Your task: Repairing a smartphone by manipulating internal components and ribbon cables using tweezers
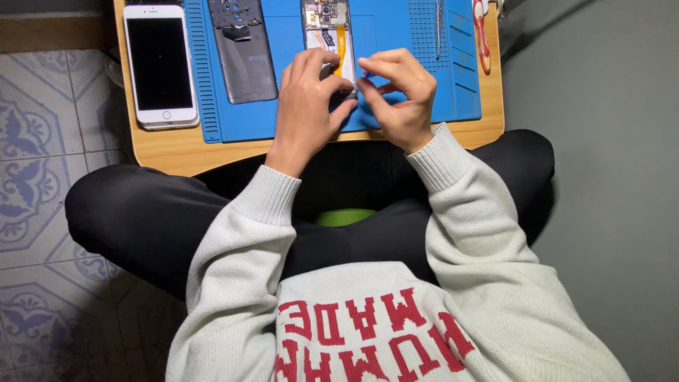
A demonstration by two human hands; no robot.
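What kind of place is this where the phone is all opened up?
Probably a home corner used for phone repair, not a shop. A person sits cross-legged on a patterned tile floor at a low wooden table. On its blue repair mat, both hands work on an opened phone.

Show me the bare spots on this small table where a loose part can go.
Free: blue mat right of the right hand; wood strip below the white phone. Crowded: mat centre, where the left hand and opened phone meet.

pale knit sweater (453,311), black trousers (141,219)
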